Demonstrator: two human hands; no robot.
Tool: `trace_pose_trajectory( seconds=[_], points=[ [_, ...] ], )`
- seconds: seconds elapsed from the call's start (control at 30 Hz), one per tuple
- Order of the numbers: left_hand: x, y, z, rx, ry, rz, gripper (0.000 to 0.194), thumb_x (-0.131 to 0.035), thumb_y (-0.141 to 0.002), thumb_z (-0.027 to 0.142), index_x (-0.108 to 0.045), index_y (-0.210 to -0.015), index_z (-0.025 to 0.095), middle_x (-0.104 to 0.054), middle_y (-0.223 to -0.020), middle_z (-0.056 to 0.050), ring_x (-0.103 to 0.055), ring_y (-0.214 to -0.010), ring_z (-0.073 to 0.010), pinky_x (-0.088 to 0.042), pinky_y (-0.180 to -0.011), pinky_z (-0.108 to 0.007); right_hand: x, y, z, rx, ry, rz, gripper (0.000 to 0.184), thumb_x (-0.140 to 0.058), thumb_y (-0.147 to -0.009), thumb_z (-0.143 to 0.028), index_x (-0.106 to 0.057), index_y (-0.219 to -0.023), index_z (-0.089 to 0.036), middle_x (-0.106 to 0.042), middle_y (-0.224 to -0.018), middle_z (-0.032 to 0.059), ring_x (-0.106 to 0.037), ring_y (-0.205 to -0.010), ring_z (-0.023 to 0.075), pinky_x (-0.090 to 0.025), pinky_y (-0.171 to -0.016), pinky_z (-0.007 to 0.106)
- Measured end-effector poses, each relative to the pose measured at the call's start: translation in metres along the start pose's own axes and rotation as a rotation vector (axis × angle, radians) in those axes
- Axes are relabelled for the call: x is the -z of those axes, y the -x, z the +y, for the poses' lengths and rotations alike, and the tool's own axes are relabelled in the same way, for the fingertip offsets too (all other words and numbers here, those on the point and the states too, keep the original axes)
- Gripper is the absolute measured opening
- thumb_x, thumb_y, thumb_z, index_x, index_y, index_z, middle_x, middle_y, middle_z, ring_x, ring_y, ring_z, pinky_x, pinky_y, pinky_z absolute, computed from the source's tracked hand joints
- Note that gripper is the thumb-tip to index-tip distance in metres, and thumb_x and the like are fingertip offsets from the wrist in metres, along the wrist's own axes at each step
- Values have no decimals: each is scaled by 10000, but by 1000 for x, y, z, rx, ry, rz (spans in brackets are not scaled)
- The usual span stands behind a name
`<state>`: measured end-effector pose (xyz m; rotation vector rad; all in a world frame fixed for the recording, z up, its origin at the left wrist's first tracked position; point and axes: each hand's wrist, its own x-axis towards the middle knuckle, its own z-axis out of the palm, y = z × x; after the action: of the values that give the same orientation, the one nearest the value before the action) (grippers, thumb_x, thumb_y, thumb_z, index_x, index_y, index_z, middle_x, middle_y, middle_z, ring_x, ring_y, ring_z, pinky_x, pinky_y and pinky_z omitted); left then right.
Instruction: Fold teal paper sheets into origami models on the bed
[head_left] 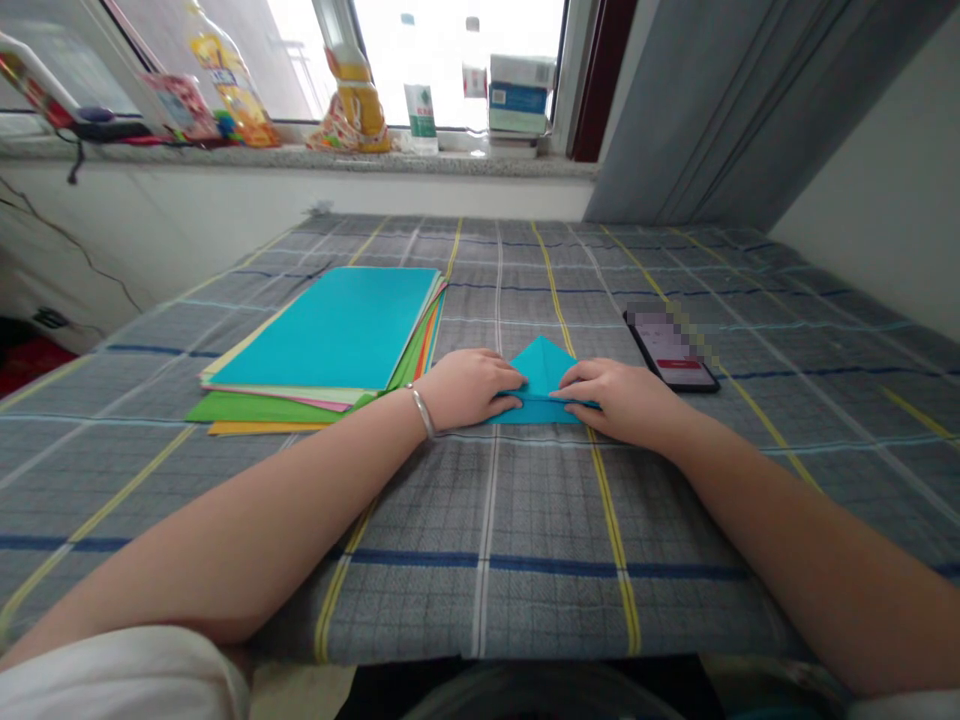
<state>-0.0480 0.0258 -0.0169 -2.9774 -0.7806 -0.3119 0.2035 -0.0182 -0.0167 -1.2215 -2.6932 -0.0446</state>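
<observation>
- One folded piece of bright blue paper with a pointed far end [541, 362] lies near the middle of the table, on a grey plaid cloth with yellow, white and blue stripes [555, 500].
- The left hand [466, 388] is at the left side of the folded piece, thumb and fingers drawn together, pinching its raised crosswise fold.
- The right hand [626, 398] pinches the right end of that same fold; a narrow blue strip shows between its thumb and forefinger.
- A slim silver-coloured metal bangle [421, 411] circles the left wrist.
- To the left, just beside the left hand, lies a stack of coloured paper sheets [330, 330], blue on top, with green, orange and pink edges showing beneath.
- To the right, beyond the right hand and apart from it, a black-edged phone with a lit, partly blurred screen [664, 350] lies flat.
- On the far side, a speckled stone windowsill [285, 158] holds a tilted bottle with an orange label [229, 75], a white-and-green container [421, 118] and stacked boxes [519, 95].
</observation>
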Motion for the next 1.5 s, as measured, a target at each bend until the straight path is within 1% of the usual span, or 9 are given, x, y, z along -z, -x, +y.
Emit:
trace_pose_trajectory(
  seconds=[0.2,0.4,0.53,0.77,0.97,1.17,1.27,1.37,1.5],
  points=[
    [2,1,-21,66,327,-93,247,-612,-890,397,-736,-998,214,-736,-1096,-31,-668,-1010,-186,-476,-927,-290,4,2,17,13,-129,-28,237,-548,-927,-260,-763,-1019,-223,-739,-1081,47,-672,-994,222,-508,-889,351],
    [2,1,-23,456,434,-86,394,-547,-871,523,-696,-775,170,-650,-687,-7,-587,-667,-164,-407,-626,-264,-1,-1,34,-406,-199,32,275,-624,-867,-404,-762,-1017,-218,-754,-1059,71,-680,-1017,282,-518,-877,400],
    [-3,-2,-16,532,337,38,332,-580,-846,488,-645,-771,171,-588,-692,-7,-556,-693,-176,-397,-654,-283,-9,-4,43,-484,-290,72,302,-648,-835,-431,-751,-1019,-215,-744,-1098,62,-664,-1053,277,-503,-895,388],
    [-12,-4,-11,501,267,164,168,-644,-826,327,-619,-811,161,-626,-1070,-79,-605,-985,-220,-466,-929,-355,-17,-8,44,-452,-209,59,244,-615,-862,-410,-725,-969,-222,-743,-1034,66,-665,-978,278,-487,-825,388],
    [-11,-6,3,513,118,113,151,-597,-875,284,-633,-922,146,-613,-1129,-91,-628,-987,-232,-507,-902,-360,-16,-10,38,-444,-109,22,237,-583,-891,-396,-695,-986,-210,-720,-1074,89,-644,-990,283,-471,-822,386],
    [-10,-8,9,544,4,77,147,-569,-877,262,-618,-956,149,-633,-1042,-91,-641,-900,-228,-521,-798,-343,-15,-11,31,-429,-26,20,216,-554,-911,-378,-665,-953,-197,-702,-1059,96,-637,-954,271,-467,-759,371],
    [-14,-8,8,464,-11,109,217,-525,-869,156,-612,-1068,153,-643,-1115,-102,-633,-946,-230,-514,-821,-354,-15,-11,30,-413,-22,15,227,-538,-917,-384,-653,-945,-190,-696,-1059,100,-633,-947,274,-469,-764,381],
    [-19,-8,8,288,-56,133,268,-445,-939,165,-650,-1105,207,-630,-1281,-72,-584,-1117,-254,-450,-974,-440,-17,-11,31,-398,-25,26,210,-540,-913,-382,-647,-937,-202,-697,-1052,93,-632,-948,268,-470,-783,379],
    [-24,-10,15,196,-54,83,387,-392,-1001,375,-604,-1270,195,-588,-1379,-75,-473,-1322,-277,-165,-1180,-549,-18,-11,33,-398,-20,30,204,-551,-904,-381,-646,-945,-205,-698,-1030,92,-637,-936,259,-476,-782,372]
  ],
)
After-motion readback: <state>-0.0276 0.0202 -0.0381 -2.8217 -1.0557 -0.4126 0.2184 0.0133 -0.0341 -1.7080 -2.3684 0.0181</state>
